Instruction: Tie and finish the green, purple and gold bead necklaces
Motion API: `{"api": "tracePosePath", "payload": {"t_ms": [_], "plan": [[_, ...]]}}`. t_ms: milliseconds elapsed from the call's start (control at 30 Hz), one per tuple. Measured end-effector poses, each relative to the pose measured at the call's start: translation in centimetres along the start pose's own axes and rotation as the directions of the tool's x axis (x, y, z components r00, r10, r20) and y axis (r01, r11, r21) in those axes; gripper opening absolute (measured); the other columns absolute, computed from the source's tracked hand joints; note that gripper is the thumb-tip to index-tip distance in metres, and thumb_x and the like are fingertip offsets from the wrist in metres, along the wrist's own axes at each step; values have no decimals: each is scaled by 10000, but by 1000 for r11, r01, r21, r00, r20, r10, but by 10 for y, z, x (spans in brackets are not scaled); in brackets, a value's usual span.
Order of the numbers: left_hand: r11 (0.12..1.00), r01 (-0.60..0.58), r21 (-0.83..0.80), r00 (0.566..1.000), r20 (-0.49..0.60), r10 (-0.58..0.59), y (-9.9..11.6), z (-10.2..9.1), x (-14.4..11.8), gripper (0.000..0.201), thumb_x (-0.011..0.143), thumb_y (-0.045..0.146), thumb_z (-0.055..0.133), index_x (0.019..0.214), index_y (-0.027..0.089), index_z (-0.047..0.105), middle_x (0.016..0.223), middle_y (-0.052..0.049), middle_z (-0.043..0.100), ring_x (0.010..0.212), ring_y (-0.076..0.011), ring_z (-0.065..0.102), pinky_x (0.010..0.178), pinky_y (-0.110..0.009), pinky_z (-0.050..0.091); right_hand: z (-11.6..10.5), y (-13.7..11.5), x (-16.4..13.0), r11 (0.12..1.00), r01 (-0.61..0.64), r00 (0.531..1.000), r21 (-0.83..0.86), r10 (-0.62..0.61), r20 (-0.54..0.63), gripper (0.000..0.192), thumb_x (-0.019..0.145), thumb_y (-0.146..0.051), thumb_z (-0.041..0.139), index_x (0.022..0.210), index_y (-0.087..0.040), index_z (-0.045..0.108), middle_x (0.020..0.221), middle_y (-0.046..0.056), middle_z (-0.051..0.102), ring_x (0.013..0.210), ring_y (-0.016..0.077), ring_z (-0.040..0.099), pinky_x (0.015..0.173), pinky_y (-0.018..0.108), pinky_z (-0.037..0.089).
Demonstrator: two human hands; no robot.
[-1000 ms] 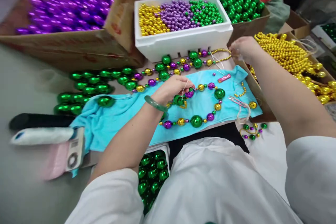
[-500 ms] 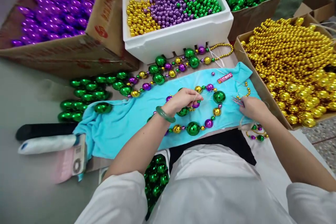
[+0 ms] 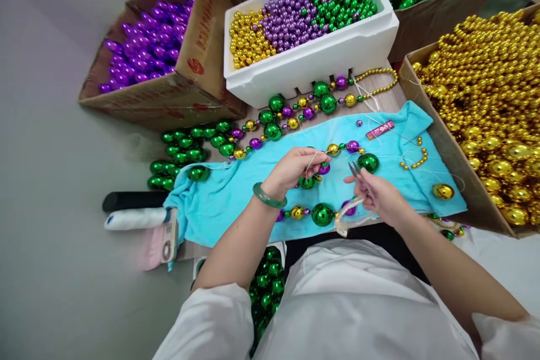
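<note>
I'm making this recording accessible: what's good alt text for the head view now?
The left hand pinches a thin thread beside a beaded strand on a turquoise towel, while the right hand holds a small pointed metal tool. Beyond, a white foam box holds small gold, purple and green beads.

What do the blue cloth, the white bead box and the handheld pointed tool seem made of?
Blue cloth: soft matte fabric, perhaps terry, from its creases. White bead box: likely foam, given its thick, dull walls. Pointed tool: tips probably metal, going by their gray color; the right hand partly covers the rest.
</note>
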State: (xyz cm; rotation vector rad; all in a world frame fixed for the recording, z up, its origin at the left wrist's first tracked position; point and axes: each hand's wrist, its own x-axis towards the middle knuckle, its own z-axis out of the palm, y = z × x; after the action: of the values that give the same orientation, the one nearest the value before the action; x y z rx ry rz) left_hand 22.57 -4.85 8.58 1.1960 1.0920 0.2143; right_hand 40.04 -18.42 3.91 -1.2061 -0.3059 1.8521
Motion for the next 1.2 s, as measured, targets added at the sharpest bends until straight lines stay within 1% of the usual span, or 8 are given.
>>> {"api": "tracePosePath", "payload": {"t_ms": [67, 133, 300, 500, 667, 800, 967, 1200], "plan": [[1000, -17, 15, 1000, -10, 17, -1, 1, -4, 238, 727, 352, 720, 765, 118, 727, 566, 19, 555, 456, -34, 413, 413, -181, 272, 10, 5, 14, 991, -47, 999, 126, 46, 6, 514, 820, -586, 551, 971, -107, 660, 574, -50, 395, 414, 36, 241, 384, 188, 157], [999, -24, 28, 1000, -14, 24, -2, 1, -7, 246, 727, 360, 723, 777, 120, 732, 589, 9, 581, 472, -38, 425, 421, -181, 286, 13, 5, 24, 974, -72, 997, 216, 74, -1, 457, 839, -536, 561, 952, -103, 658, 564, -50, 394, 403, 38, 255, 373, 185, 179], [999, -14, 40, 1000, -5, 14, -4, -1, -18, 244, 733, 368, 728, 782, 129, 741, 540, 19, 549, 477, -42, 432, 426, -174, 279, 10, -1, 36, 940, -114, 992, 323, 125, -12, 384, 892, -467, 519, 905, -99, 632, 541, -53, 381, 382, 38, 264, 352, 168, 192], [998, 4, 61, 1000, -7, -3, -5, -2, -26, 253, 715, 377, 742, 780, 133, 747, 563, 9, 567, 501, -52, 448, 436, -176, 286, 13, -4, 44, 954, -93, 995, 285, 101, -12, 371, 822, -479, 623, 847, -109, 626, 508, -70, 349, 368, 32, 244, 335, 174, 159], [998, -2, 68, 1000, -5, 2, -8, -4, -26, 234, 725, 365, 728, 779, 138, 747, 532, 20, 545, 482, -50, 428, 438, -182, 283, 13, -4, 47, 975, 60, 996, 212, -46, -74, 395, 760, -523, 674, 761, -134, 608, 489, -76, 318, 366, 22, 194, 339, 180, 110], [998, -3, 68, 1000, -25, 5, -11, -7, -24, 238, 727, 365, 721, 785, 134, 743, 528, 22, 541, 474, -51, 418, 435, -185, 278, 3, -12, 36, 973, 135, 988, 188, -118, -99, 413, 726, -545, 696, 774, -145, 609, 509, -74, 311, 371, 22, 206, 345, 188, 117], [996, -21, 86, 1000, 1, 21, -15, -6, -20, 266, 727, 392, 720, 784, 133, 737, 552, 16, 552, 488, -54, 428, 447, -188, 296, -7, -22, 23, 976, 153, 986, 154, -142, -82, 401, 721, -527, 702, 785, -140, 619, 506, -64, 351, 383, 25, 227, 361, 193, 125], [991, -63, 117, 996, 64, 56, -15, -2, -20, 267, 727, 388, 720, 783, 127, 736, 565, 8, 560, 499, -57, 433, 452, -187, 300, -4, -25, 22, 983, 140, 990, 122, -135, -48, 422, 721, -544, 692, 800, -135, 622, 527, -62, 354, 394, 26, 228, 371, 194, 121]]}}
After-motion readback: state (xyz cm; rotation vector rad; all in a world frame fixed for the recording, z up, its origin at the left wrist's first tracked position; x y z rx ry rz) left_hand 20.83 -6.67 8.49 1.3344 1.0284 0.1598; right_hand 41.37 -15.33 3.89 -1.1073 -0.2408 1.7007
